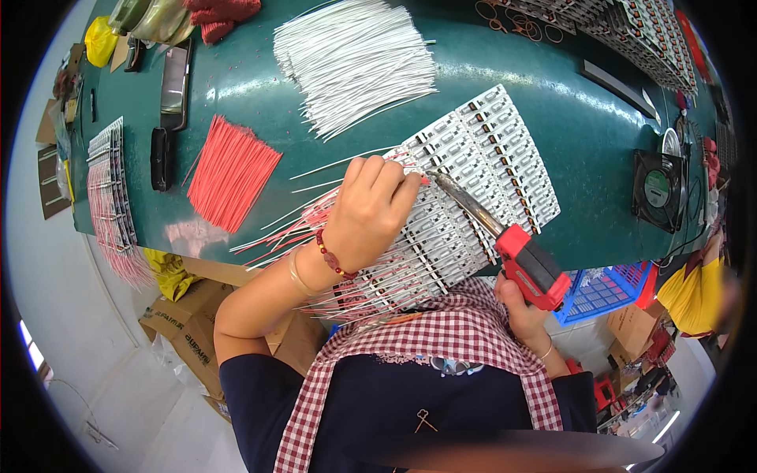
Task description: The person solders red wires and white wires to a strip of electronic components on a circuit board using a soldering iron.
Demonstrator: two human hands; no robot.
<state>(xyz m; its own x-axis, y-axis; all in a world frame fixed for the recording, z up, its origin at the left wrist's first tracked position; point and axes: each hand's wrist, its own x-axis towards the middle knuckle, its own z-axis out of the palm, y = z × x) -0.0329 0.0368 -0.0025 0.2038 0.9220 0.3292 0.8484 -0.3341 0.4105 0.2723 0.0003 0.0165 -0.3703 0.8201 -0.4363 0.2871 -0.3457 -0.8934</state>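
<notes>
A white panel of small circuit boards (512, 150) lies slanted across the near side of the green table, its lower edge by my apron. Many red and white wires (296, 229) stick out from its left part. My left hand (369, 209) is over the panel, fingers pinched together on a red wire (424, 180) whose end shows past the fingertips. My right hand (520, 306) is wrapped round the red and black handle of a soldering gun (532, 264). Its metal tip points up and left, close to the red wire's end; whether they touch I cannot tell.
A heap of white wires (355, 67) and a pile of red wires (233, 173) lie on the green table (568, 94). Another wired panel (110, 185) is at the left edge. A black fan (658, 189) stands right, near a blue basket (603, 293). Stacked panels (658, 39) fill the far right corner.
</notes>
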